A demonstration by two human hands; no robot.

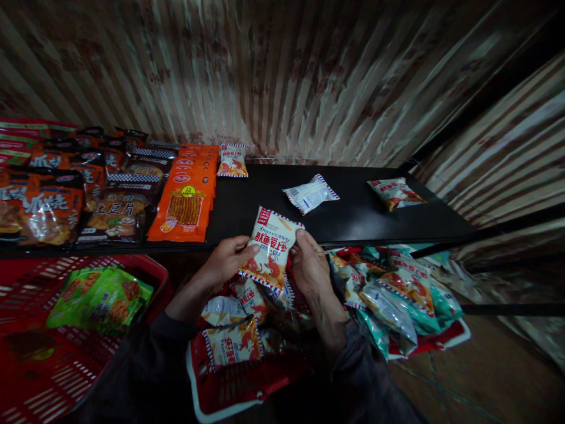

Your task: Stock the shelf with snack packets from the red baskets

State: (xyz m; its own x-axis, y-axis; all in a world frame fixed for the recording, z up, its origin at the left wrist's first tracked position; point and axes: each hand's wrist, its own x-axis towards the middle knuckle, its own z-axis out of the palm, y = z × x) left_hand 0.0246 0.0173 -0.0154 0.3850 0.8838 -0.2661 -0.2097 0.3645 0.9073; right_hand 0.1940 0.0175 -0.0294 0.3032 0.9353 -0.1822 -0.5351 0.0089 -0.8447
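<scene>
Between my two hands is a white and orange snack bag with a striped edge, tilted slightly, at the front edge of the black shelf. My left hand grips its left side, thumb on the front. The right side is pinched by my right hand. Below them a red basket holds several matching bags. On the shelf, one such bag stands at the back beside orange packets, another bag lies with its back up, and a third bag lies farther right.
Orange packets and dark snack bags fill the shelf's left part. Beneath, a red basket at left holds a green bag. A basket at right is heaped with snack bags. Pleated curtain hangs behind.
</scene>
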